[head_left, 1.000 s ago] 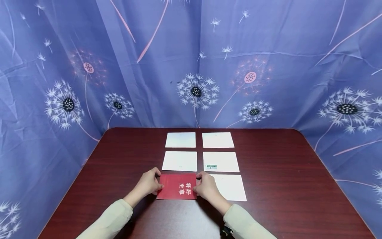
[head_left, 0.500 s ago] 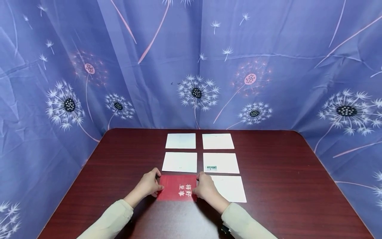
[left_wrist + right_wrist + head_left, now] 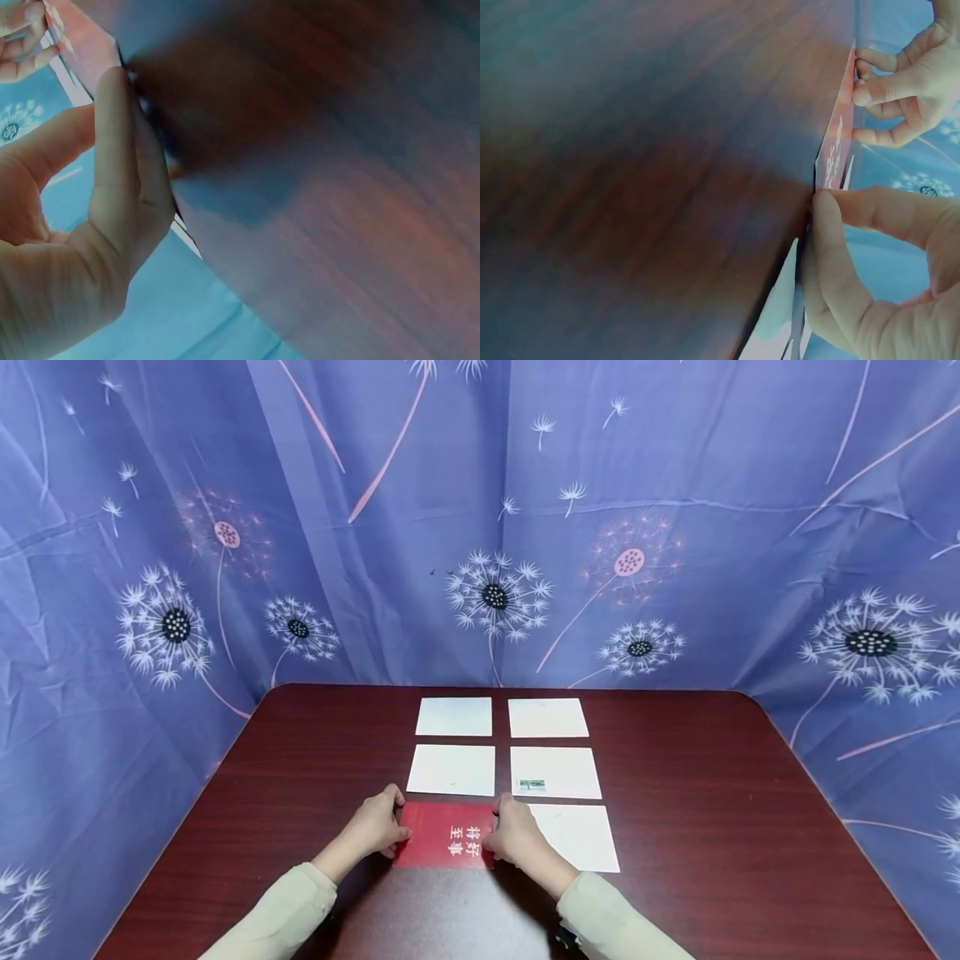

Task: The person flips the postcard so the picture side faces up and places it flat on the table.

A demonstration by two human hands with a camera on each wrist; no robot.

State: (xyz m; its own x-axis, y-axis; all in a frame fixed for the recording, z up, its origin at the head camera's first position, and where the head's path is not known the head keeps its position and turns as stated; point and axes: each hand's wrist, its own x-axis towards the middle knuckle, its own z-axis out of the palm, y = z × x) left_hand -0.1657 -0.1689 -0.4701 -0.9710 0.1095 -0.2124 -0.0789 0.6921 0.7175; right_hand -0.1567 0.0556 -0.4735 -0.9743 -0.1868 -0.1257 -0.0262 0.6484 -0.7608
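A red card (image 3: 435,835) with white printed characters lies close over the near part of the table, between both hands. At its left end the left hand (image 3: 372,825) pinches the edge, thumb over the top. The right hand (image 3: 517,835) holds the opposite end the same way. In the left wrist view, the left hand's fingers (image 3: 114,150) are right at the card's edge. The right wrist view shows the right hand's thumb (image 3: 829,232) by the card's edge. A white card (image 3: 576,837) lies just to the right, partly covered by the right hand.
Several more white cards lie in two columns beyond the red one, among them a far left card (image 3: 453,717) and a right card (image 3: 555,772) with a small green picture. They rest on a dark red wooden table (image 3: 690,827). A blue dandelion-print curtain (image 3: 390,568) hangs behind.
The head view has shifted slightly, so the table and cards appear a little lower. Both hands keep their hold on the red card, which stays in the same place among the others.
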